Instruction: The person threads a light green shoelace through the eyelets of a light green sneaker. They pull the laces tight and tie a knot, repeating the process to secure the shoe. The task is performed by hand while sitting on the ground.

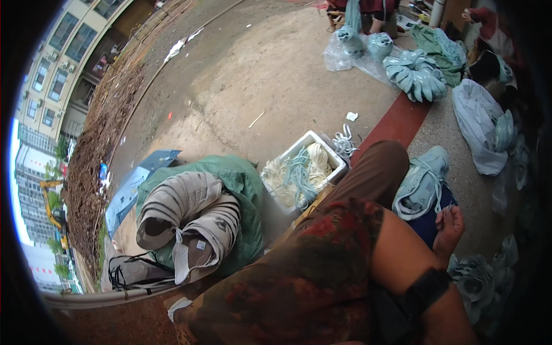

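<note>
I have a pale blue-green shoe just beyond the right hand, to the right of the brown-trousered knee and against dark blue cloth. Its long axis runs from lower left to upper right, with the rounded end pointing up and away from me and the dark opening at the lower left. A white foam box near the knee holds cream laces and a pale blue bundle of laces. Left of it, stacked cream shoe uppers rest on a green sack. A white bag sits at the far right. The right hand has its fingers curled, tips close together beside a shoelace; I cannot tell whether that grip is clamped on it. The left hand is out of sight, so I cannot tell its grip.
</note>
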The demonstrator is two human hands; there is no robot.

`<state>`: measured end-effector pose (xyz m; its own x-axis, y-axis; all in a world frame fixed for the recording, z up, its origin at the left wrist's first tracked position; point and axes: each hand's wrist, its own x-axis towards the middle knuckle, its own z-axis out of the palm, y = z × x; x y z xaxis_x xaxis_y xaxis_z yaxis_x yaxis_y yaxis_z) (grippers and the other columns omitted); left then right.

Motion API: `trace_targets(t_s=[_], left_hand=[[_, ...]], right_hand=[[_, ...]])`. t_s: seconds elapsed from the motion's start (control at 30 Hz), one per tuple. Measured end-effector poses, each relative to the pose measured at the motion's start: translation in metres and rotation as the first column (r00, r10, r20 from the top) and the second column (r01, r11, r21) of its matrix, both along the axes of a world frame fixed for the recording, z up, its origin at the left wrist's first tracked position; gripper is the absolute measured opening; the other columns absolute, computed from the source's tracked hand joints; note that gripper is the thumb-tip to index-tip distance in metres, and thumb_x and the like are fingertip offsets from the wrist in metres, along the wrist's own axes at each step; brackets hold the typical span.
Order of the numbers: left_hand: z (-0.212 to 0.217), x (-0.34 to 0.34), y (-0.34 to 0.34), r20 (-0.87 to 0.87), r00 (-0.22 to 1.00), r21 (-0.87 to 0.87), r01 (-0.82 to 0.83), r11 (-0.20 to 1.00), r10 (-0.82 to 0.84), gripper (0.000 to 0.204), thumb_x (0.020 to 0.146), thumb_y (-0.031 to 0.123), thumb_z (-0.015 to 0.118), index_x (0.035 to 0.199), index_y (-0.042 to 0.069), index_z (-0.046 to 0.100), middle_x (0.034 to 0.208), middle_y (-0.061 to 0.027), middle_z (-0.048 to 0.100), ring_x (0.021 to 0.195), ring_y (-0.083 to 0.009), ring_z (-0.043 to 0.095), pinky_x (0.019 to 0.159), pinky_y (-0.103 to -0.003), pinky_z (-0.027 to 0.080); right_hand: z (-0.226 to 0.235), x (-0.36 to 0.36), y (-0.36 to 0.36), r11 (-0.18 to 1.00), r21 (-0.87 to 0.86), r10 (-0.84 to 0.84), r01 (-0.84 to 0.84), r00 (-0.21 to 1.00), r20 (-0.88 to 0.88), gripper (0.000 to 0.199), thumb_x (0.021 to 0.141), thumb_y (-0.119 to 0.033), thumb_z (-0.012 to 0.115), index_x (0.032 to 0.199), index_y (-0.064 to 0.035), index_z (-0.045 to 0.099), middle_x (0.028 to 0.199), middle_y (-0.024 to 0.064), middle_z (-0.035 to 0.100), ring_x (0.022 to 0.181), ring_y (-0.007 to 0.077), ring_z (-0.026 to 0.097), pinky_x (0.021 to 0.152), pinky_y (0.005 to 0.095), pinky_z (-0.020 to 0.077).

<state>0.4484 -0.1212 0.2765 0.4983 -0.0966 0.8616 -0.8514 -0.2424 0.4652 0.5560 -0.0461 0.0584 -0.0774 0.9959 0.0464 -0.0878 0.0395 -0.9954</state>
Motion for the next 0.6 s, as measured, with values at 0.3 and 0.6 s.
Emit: trace_targets(t_s=[0.3,0.6], left_hand=[[-0.232,-0.101,0.108,-0.460,0.052,0.520,-0.793,0.316,0.886,0.033,0.068,0.006,0.060,0.101,0.007,0.059,0.097,-0.0146,0.059,0.092,-0.0311,0.057,0.079,-0.038,0.045],[-0.273,-0.090,0.124,-0.326,-0.098,0.826,-0.513,0.233,0.940,0.058,0.080,0.018,0.054,0.134,0.016,0.036,0.140,-0.0120,0.031,0.130,-0.0311,0.028,0.099,-0.047,0.027]], right_hand=[[0.033,-0.020,0.040,0.995,0.088,-0.052,0.050,0.998,0.023,0.015,0.086,-0.003,0.049,0.072,-0.0061,0.050,0.062,-0.0013,0.048,0.053,0.0039,0.038,0.050,0.0186,0.0296],[0.026,-0.029,0.044,0.952,0.302,-0.026,0.047,0.997,-0.072,0.014,0.085,-0.001,0.050,0.071,-0.0019,0.049,0.062,-0.0029,0.044,0.056,0.0037,0.039,0.048,0.0217,0.0323]])
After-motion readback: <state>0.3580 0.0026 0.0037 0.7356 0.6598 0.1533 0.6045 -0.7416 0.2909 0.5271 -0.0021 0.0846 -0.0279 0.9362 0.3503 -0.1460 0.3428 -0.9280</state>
